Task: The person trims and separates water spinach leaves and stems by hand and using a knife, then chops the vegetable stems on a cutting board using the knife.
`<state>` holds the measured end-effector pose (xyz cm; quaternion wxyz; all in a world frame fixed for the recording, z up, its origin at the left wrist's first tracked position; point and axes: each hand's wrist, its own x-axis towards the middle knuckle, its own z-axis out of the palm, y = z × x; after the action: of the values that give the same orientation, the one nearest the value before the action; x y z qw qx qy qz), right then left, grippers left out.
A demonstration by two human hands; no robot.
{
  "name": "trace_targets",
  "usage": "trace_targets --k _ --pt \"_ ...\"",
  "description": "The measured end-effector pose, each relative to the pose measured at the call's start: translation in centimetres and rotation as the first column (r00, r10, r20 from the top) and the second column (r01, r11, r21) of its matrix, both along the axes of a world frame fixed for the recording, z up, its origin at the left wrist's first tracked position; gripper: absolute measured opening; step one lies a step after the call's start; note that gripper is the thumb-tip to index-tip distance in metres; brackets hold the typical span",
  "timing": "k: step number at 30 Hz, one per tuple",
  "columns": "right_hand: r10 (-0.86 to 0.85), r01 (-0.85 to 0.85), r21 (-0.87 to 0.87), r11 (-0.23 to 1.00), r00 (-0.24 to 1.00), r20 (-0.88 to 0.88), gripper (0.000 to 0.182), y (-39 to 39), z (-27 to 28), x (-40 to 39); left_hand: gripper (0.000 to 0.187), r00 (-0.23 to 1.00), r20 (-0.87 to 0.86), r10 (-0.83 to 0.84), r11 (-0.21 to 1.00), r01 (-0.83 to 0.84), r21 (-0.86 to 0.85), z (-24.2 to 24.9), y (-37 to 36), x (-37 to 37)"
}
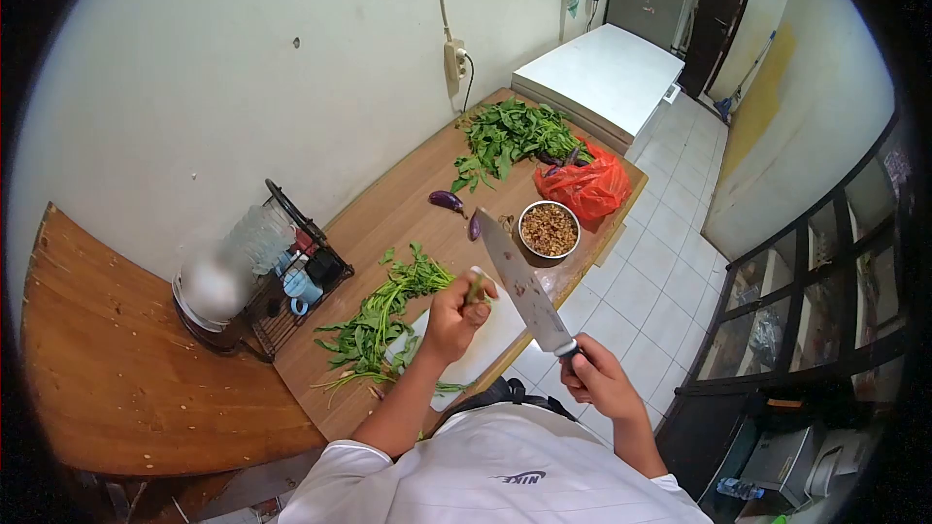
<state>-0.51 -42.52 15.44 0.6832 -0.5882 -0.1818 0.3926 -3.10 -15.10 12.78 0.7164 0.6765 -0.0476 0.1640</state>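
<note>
My right hand (596,375) grips the dark handle of a large kitchen knife (519,277), its broad blade slanting up and to the left with dark specks on it. Closed fingers of my left hand (456,320) pinch a small pale green piece (476,283), whose exact kind I cannot make out. The blade is close to this hand, apart from it. Below lies a white cutting board (490,342), partly hidden by my left arm. Leafy green stems (383,315) are heaped at the board's left side.
Beyond the blade are a bowl of brown chopped pieces (549,231), a purple eggplant (447,201), a red plastic bag (587,186) and more leafy greens (510,136). A black dish rack (325,267) stands at the left. The wooden table's edge (592,267) runs along the right.
</note>
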Motion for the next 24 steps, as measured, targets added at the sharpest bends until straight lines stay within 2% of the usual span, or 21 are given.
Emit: trace_targets --k 1,2,3,5,7,9,10,12,16,18,21,24 --pt "0.006 0.005 0.071 0.997 0.988 -0.155 0.033 0.6 -0.7 0.1 0.031 0.996 -0.085 0.034 0.981 -0.049 -0.187 -0.9 -0.2 0.8" --pt "0.027 -0.015 0.063 0.998 0.983 -0.182 0.033 1.2 -1.6 0.4 0.048 0.98 -0.184 0.08 0.968 -0.12 -0.221 -1.7 -0.8 1.9" --pt "0.019 -0.008 0.063 0.998 0.984 -0.175 0.033 1.8 -2.0 0.4 0.048 0.981 -0.177 0.072 0.969 -0.112 -0.222 -2.0 -1.2 3.0" --pt "-0.078 0.098 0.039 0.994 0.933 -0.35 0.032 2.9 -2.7 0.5 0.05 0.959 -0.245 0.145 0.972 -0.185 -0.147 -2.6 -1.6 5.2" --pt "-0.124 0.142 0.021 0.99 0.918 -0.377 0.033 3.2 -4.2 1.3 0.05 0.962 -0.254 0.098 0.97 -0.149 -0.191 -3.3 -1.8 7.0" --pt "-0.146 0.168 0.013 0.986 0.889 -0.434 0.033 3.2 -6.4 2.4 0.039 0.952 -0.303 -0.042 0.968 -0.037 -0.249 -3.6 -2.1 8.7" --pt "-0.151 0.173 0.008 0.985 0.882 -0.446 0.033 3.2 -7.2 2.8 0.039 0.952 -0.302 -0.051 0.968 -0.027 -0.248 -4.5 -2.0 9.6" --pt "-0.162 0.175 -0.014 0.985 0.875 -0.456 0.032 3.3 -8.4 3.4 0.027 0.848 -0.486 -0.212 0.95 0.061 -0.307 -7.0 -1.5 11.3" --pt "-0.179 0.204 -0.01 0.979 0.829 -0.53 0.028 3.5 -10.8 4.8 0.02 0.82 -0.524 -0.232 0.94 0.051 -0.336 -10.3 -2.2 14.8" --pt "-0.202 0.24 -0.015 0.971 0.782 -0.589 0.026 3.6 -12.1 5.6 0.018 0.774 -0.599 -0.206 0.935 -0.025 -0.354 -11.8 -2.2 16.4" --pt "-0.274 0.307 -0.06 0.95 0.723 -0.634 0.024 3.9 -13.6 6.8 0.016 0.706 -0.655 -0.272 0.92 -0.01 -0.392 -15.4 -1.6 19.6" --pt "-0.301 0.34 -0.07 0.938 0.698 -0.649 0.024 3.5 -15.1 8.1 0.017 0.698 -0.655 -0.291 0.902 -0.028 -0.43 -17.3 -1.2 23.0"
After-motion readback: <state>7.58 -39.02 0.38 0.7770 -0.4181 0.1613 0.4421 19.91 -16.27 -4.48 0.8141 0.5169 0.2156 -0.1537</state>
